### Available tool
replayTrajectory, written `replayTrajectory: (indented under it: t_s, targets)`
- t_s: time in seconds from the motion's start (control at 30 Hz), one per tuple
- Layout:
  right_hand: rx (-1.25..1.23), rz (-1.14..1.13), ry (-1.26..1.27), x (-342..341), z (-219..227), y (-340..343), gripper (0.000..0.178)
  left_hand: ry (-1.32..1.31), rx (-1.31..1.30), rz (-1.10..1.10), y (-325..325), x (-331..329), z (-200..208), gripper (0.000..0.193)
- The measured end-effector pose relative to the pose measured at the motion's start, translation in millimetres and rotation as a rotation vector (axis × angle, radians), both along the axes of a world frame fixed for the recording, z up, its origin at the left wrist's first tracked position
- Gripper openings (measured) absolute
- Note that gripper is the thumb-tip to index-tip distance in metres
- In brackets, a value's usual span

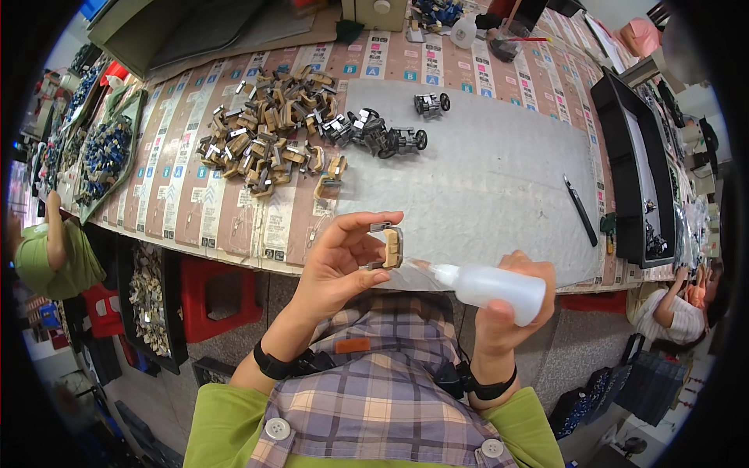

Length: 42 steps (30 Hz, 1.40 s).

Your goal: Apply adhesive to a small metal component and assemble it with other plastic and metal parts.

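Between the thumb and fingertips of my left hand [347, 253] is a small C-shaped tan and grey part [393, 248], held up just over the table's front edge. My right hand [515, 300] is wrapped round a translucent white squeeze bottle [498, 290]. The bottle lies nearly level, its thin nozzle pointing left at the part; whether the tip touches it I cannot tell. Beyond my left hand lies a heap of similar tan and grey parts [261, 129]. Small black wheeled pieces [382, 136] sit to the right of that heap.
A grey sheet [484, 179] covers the table's middle, with a black-handled craft knife [581, 210] on its right side. A long black tray [636, 164] stands at the right edge. Another bottle [463, 31] is at the back. Red stools [221, 300] stand below, and other people sit at both sides.
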State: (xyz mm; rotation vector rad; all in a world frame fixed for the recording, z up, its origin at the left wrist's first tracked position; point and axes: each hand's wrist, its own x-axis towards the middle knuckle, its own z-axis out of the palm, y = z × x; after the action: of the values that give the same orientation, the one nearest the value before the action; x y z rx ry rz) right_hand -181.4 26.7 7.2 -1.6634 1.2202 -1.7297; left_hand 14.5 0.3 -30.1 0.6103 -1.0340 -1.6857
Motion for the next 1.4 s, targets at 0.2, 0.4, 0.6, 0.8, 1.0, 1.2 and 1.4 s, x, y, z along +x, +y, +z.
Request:
replayTrajectory:
  t_s: [0.2, 0.4, 0.6, 0.8, 1.0, 1.2, 1.4]
  targets:
    - [0.039, -0.205, -0.330, -28, 15, -25, 0.036, -0.043, 0.061, 0.101, -4, 2, -2, 0.060]
    - [0.347, -0.201, -0.221, -98, -14, -80, 0.027, -0.064, 0.081, 0.147, -4, 8, -3, 0.063]
    - [0.446, -0.323, -0.018, -135, -63, -95, 0.035, -0.032, 0.076, 0.144, -8, 12, -1, 0.062]
    - [0.137, -0.559, 0.600, -65, 17, -85, 0.036, -0.041, 0.085, 0.195, -10, 24, -6, 0.060]
    - [0.150, 0.200, 0.878, 21, -12, -140, 0.029, -0.061, 0.034, 0.172, -13, 18, 8, 0.060]
    - [0.237, 0.102, 1.104, 15, -25, -143, 0.026, -0.071, 0.034, 0.201, -10, 27, 7, 0.064]
    - [0.315, 0.468, 0.618, -4, 27, -70, 0.032, 0.037, -0.077, 0.080, -20, 22, 7, 0.056]
